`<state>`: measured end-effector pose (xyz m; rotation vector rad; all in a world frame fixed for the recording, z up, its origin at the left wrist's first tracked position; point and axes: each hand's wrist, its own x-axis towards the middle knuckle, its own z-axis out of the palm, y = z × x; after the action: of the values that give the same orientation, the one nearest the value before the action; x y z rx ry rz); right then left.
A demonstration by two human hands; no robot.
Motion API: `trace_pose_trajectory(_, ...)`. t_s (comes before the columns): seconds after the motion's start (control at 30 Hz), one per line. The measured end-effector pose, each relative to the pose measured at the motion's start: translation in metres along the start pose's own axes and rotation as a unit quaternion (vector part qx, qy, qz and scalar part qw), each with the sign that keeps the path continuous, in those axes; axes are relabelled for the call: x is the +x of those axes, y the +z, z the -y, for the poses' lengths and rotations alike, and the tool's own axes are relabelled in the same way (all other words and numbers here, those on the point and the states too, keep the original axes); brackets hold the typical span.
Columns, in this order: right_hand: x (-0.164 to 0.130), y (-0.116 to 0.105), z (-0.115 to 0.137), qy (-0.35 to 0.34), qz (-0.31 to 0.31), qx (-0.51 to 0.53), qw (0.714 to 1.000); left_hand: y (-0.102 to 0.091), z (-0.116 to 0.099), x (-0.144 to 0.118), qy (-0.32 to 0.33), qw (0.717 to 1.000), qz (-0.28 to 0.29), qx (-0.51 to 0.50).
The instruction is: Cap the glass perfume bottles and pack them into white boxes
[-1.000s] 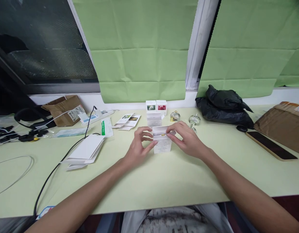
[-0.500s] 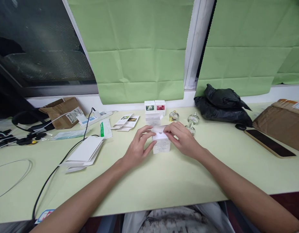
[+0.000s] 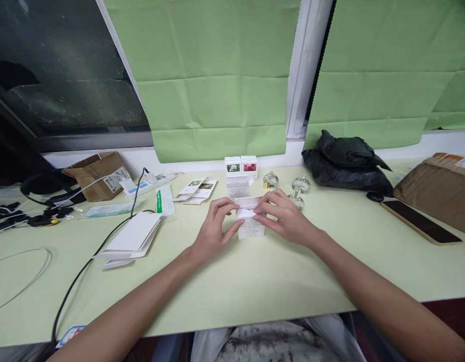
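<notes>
White carton (image 3: 249, 227), small and printed on its front face, stood upright at centre frame on the pale green worktop (image 3: 255, 281). Left hand (image 3: 213, 232) clasped the carton's left side, thumb low against the front edge, fingers (image 3: 222, 204) curled over toward the top flap. Right hand (image 3: 287, 219) came in from the right, fingers pinched narrow on the top flap; the flap's exact position under them could not be told.

Just behind the carton, toward upper centre: another white box (image 3: 238, 187), then two small boxes with picture labels (image 3: 241, 166) against the window sill. Two glass bottles (image 3: 298, 188) stood just right of these, near the right hand. Flat printed cartons (image 3: 197, 189) lay left of centre; a stack of white folded cartons (image 3: 132, 236) sat further left, crossed by a black cable (image 3: 89, 261). A phone (image 3: 420, 222) lay face up at right, below a black plastic bag (image 3: 347, 161).
</notes>
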<state>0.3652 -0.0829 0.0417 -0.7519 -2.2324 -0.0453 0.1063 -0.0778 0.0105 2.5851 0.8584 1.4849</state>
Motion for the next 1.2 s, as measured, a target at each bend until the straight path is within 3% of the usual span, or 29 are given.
trace_pose_trajectory(0.33,-0.001,-0.002,0.002,0.007,-0.008,0.018,1.000,-0.003,0.003,-0.001,0.040,0.998,0.016,0.037)
trace_pose_trajectory(0.6,-0.007,0.002,0.000,0.136,-0.108,0.104,0.979,-0.003,0.002,0.000,0.039,0.999,0.029,0.020)
trace_pose_trajectory(0.8,-0.007,0.010,0.009,0.132,-0.139,0.169,0.967,-0.003,0.000,0.001,0.021,0.999,0.035,-0.027)
trace_pose_trajectory(1.0,-0.008,0.012,0.011,0.125,-0.126,0.133,0.975,-0.003,-0.001,0.002,0.009,0.999,-0.003,-0.036)
trace_pose_trajectory(1.2,-0.009,0.014,0.011,0.183,-0.127,0.147,0.964,-0.002,-0.002,0.002,0.011,0.998,-0.035,-0.047)
